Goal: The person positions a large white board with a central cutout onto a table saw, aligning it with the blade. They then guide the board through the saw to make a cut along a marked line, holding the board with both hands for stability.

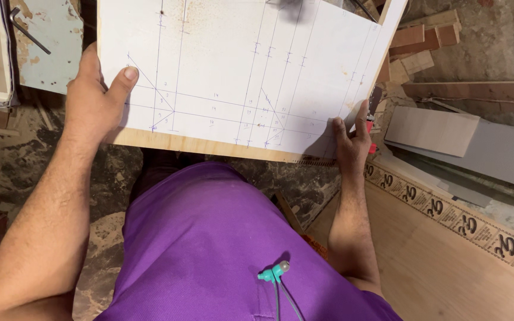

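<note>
Both arms extended: left hand [93,98] and right hand [352,139] each clasp opposite edges of the white marked board [239,65], thumbs on top.

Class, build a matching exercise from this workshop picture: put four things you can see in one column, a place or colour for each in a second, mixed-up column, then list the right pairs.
Column one:
1. white board
2. left hand
3. right hand
4. earphone

Column two:
A. teal, hanging against the purple shirt
B. gripping the board's left edge, thumb on its face
C. marked with pencil lines, dusted with sawdust
D. holding the board's lower right corner

Pairs: 1-C, 2-B, 3-D, 4-A
</note>
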